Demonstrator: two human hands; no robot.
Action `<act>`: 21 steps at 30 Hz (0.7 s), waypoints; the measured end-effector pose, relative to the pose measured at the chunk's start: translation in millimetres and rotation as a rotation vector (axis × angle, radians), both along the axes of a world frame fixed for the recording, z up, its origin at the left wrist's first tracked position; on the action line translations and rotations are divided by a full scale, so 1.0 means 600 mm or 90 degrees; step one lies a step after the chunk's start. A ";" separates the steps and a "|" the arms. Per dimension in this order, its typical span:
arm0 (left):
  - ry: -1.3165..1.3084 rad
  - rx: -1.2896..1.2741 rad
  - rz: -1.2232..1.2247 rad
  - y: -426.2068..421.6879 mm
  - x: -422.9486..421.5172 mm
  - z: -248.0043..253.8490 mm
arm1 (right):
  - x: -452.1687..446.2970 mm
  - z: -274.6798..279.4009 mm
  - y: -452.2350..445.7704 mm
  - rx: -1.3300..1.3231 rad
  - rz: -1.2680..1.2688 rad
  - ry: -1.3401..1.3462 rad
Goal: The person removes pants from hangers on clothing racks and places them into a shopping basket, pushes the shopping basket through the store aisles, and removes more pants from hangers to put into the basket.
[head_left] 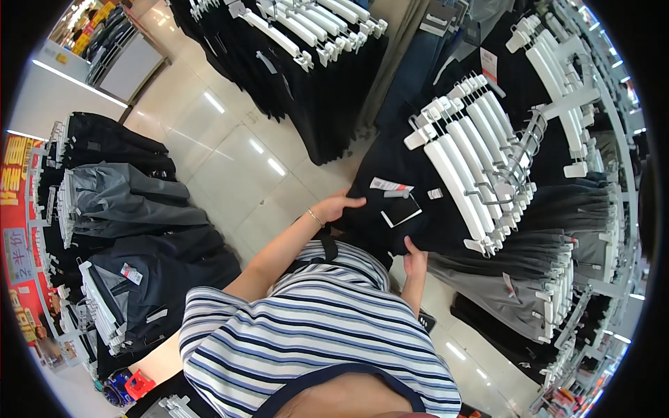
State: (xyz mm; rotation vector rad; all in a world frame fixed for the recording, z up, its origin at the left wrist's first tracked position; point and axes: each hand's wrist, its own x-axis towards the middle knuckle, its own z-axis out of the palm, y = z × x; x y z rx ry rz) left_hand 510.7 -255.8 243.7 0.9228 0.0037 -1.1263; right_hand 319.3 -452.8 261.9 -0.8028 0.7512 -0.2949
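Observation:
A pair of black trousers (390, 164) hangs from white clip hangers (456, 160), with a red-and-white price tag (391, 186) and a black swing tag with a white edge on its front. My left hand (340, 206), a bracelet at its wrist, grips the left edge of the black cloth with the thumb on top and the other fingers hidden behind. Lower and to the right, my right hand (414, 259) pinches the near edge, its thumb pointing up over the fabric and its fingers partly hidden.
Gray trousers (488, 282) hang to the lower right on a metal rack (571, 101). Another rack of black trousers (327, 104) stands ahead. Along the left wall hang gray pants (129, 191) and dark pants (164, 272). Shiny tiled floor (233, 157) runs between the racks.

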 end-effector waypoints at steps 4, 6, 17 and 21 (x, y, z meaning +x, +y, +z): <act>-0.160 0.020 -0.189 -0.005 -0.021 0.041 | 0.018 -0.015 0.011 -0.093 0.191 0.139; -0.226 0.114 -0.212 -0.009 -0.026 0.032 | 0.032 -0.013 0.014 -0.239 0.283 0.263; -0.085 0.185 0.080 -0.011 -0.023 0.053 | 0.037 0.068 0.009 0.329 -0.004 -0.029; 0.141 0.095 0.179 -0.035 -0.028 0.126 | 0.033 0.102 0.022 0.388 -0.040 -0.094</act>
